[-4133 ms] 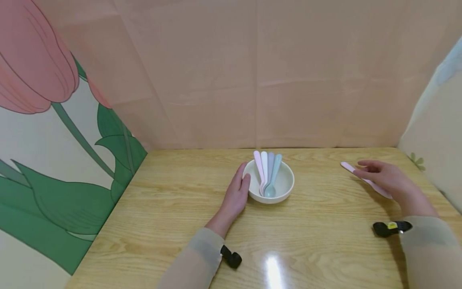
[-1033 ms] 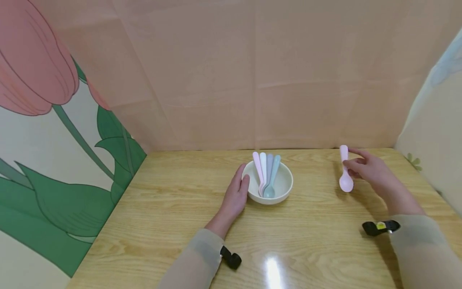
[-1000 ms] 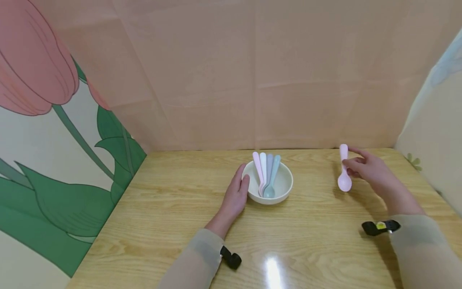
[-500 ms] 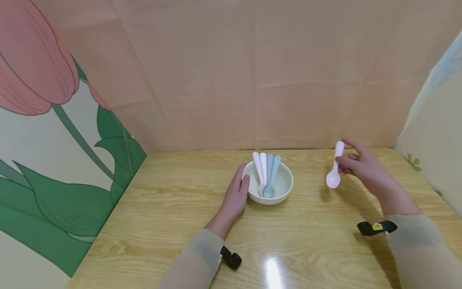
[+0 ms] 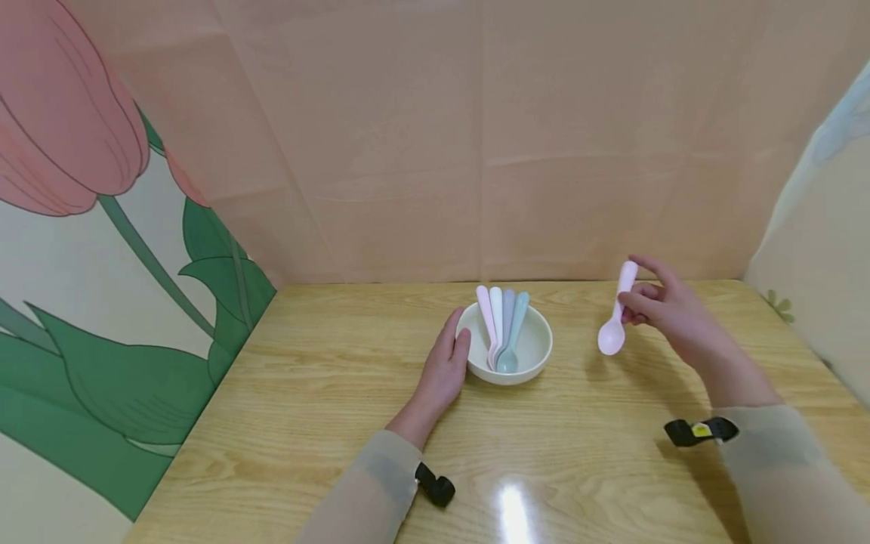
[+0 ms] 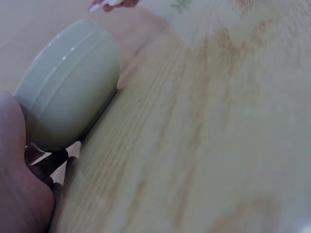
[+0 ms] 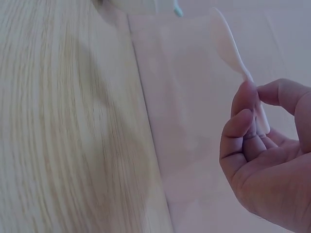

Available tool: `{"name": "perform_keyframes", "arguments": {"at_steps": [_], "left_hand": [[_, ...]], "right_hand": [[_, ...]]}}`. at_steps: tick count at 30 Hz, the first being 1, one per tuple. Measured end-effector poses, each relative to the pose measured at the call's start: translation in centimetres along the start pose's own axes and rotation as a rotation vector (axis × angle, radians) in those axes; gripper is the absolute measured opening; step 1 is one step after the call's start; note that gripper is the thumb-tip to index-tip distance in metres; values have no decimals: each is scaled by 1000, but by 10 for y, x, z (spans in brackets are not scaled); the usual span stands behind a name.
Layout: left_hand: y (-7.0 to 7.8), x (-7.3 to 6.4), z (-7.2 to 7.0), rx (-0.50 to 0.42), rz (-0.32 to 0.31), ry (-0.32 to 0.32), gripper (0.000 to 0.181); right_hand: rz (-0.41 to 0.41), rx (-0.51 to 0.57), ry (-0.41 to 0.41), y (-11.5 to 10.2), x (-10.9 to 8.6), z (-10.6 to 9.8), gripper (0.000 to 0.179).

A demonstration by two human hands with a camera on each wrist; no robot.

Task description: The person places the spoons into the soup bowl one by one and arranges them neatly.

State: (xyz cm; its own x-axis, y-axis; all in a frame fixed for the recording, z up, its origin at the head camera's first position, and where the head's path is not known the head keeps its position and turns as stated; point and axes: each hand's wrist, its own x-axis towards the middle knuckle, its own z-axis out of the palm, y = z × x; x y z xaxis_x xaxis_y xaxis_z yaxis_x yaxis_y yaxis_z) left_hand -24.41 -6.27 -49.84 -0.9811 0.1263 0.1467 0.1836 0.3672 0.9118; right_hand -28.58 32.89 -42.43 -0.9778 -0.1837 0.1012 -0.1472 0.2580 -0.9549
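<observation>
A white bowl [image 5: 537,357] stands on the table with several spoons leaning in it: a pink spoon [image 5: 485,310], a white spoon [image 5: 497,304], a lavender spoon [image 5: 509,304] and a light blue spoon [image 5: 514,329]. My left hand [image 5: 443,363] holds the bowl's left side, thumb near the rim and fingers around the far side; the left wrist view shows its outer wall [image 6: 73,92]. To the right, my right hand [image 5: 669,310] pinches another pink spoon [image 5: 612,337] by its handle, above the table with the spoon's head down and to the left.
The wooden table [image 5: 306,423] meets a pinkish cloth backdrop [image 5: 381,189] at its back edge. A tulip-printed panel [image 5: 129,378] stands on the left, and a pale wall [image 5: 822,249] on the right. Both wrists carry small black cameras.
My right hand picked up the pink spoon from the right side of the table, turned it head down and moved it left towards the bowl. My left hand and the bowl stay put.
</observation>
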Motion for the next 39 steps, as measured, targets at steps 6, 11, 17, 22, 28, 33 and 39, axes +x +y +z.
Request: {"name": "perform_keyframes", "arguments": {"at_steps": [6,11,17,22,28,33,39], "left_hand": [[1,-1,0,0,-3,-1,59],[0,-1,0,4,-14,3,60],[0,-1,0,-8,-12,3,60],[1,-1,-1,-6,-13,4,60],[1,-5,-1,-12,-15,-4,60],[1,-7,-3,-14,-18,-3,60],[4,-7,-6,-10,-18,0,60]], "right_hand": [[-5,36,29,-6,-2,10,80],[-37,126,40,-12,3,21,75],[-51,162,36,-21,11,36,70],[-33,175,56,-29,19,49,72],[0,163,87,-37,23,66,76],[9,109,79,-41,25,82,76],[-17,61,61,-43,25,97,72]]}}
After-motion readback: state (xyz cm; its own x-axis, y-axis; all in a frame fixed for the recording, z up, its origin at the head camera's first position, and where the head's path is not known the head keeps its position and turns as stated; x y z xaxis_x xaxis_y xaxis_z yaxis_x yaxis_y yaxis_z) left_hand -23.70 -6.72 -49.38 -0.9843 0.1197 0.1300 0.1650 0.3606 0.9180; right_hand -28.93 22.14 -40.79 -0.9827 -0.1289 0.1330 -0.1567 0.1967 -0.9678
